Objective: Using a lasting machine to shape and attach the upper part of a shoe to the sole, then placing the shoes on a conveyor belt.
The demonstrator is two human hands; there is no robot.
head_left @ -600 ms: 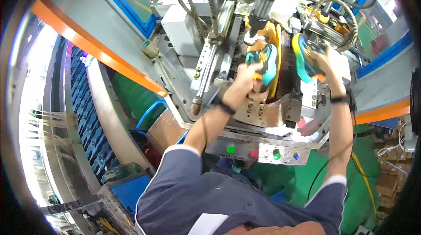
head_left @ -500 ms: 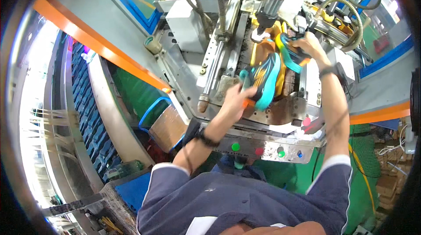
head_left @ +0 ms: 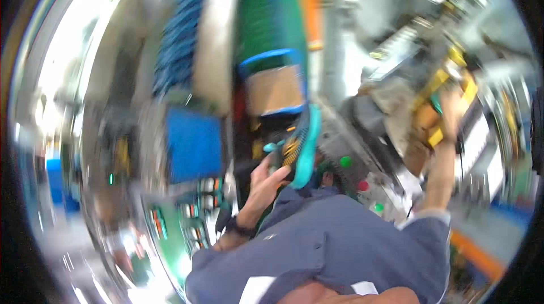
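Note:
My left hand (head_left: 262, 189) is closed on a shoe (head_left: 305, 148) with a thick teal sole, a dark upper and orange-yellow stripes. The shoe stands tilted in front of my body, its sole turned to the right. My right hand (head_left: 450, 108) reaches forward into the machine, smeared by motion, so its fingers cannot be made out. Close beside it shows a teal patch (head_left: 435, 103), probably part of a second shoe, among yellow machine parts (head_left: 437, 81).
The machine's front panel carries a green button (head_left: 345, 161) and a red button (head_left: 362, 185). A blue-framed cart with a brown board (head_left: 276, 91) stands left of the machine. Further left are a blue panel (head_left: 194, 144) and a conveyor with dark blue ridges (head_left: 184, 37). An orange beam (head_left: 307, 3) rises beside the machine.
My view has swung left. My left hand has carried its shoe out of the machine, back toward my body. The right hand remains at the machine, where it was on a second shoe.

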